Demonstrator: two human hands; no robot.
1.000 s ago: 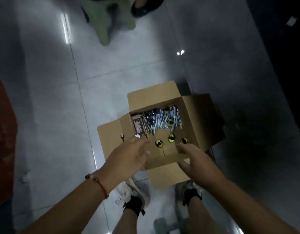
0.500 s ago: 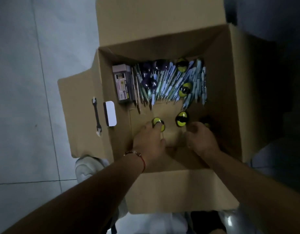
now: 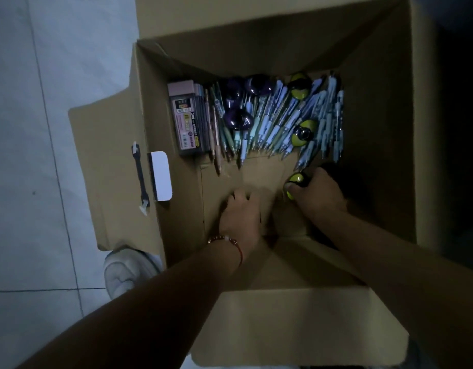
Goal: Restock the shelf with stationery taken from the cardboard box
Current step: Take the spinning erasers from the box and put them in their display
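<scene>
Nearest the camera, a white shoe [image 3: 123, 272] stood on the tiled floor [image 3: 30, 129] beside the cardboard box [image 3: 384, 129], whose near flap [image 3: 296, 328] hung toward the person. Both forearms reached over that flap into the box. The left hand [image 3: 240, 217], with a beaded bracelet [image 3: 226, 239] at its wrist, lay on the box bottom with its fingers curled under; whether its grip held anything could not be told. The right hand [image 3: 319, 193] had its grip clamped around yellow-green round items [image 3: 292, 186] near the right wall. Beyond the hands, a heap of light blue pens [image 3: 296, 121] lay against the far wall, with purple round items [image 3: 239, 119] and more yellow-green ones [image 3: 304, 133] on top. A pink and grey packet [image 3: 188, 121] lay at the heap's left. A black strap [image 3: 140, 179] lay on the left flap.
</scene>
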